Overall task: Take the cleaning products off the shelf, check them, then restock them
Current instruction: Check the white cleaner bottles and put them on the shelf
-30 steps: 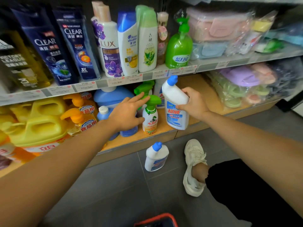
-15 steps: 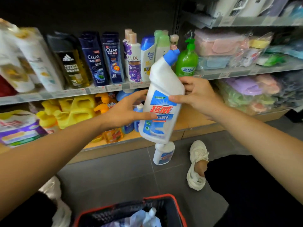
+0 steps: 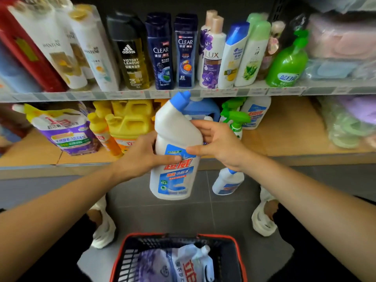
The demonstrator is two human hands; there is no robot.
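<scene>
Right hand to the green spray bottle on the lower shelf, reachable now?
Likely not yet: the right hand grips the white bottle, as does the left hand. The green spray bottle stands just behind the right hand, nothing between.

1. Our left hand (image 3: 140,157) and right hand (image 3: 221,145) are bare, and our forearms (image 3: 61,200) are uncovered to the frame's edge.
2. We wear black trousers (image 3: 305,241), bare at the ankles.
3. Our left shoe (image 3: 102,228) and right shoe (image 3: 262,218) are white and thick-soled.

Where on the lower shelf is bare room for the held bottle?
Bare shelf lies between the shelved white bottle and the bagged goods, and in front of the purple bag at left. From yellow jugs to green sprayers it is crowded.
</scene>
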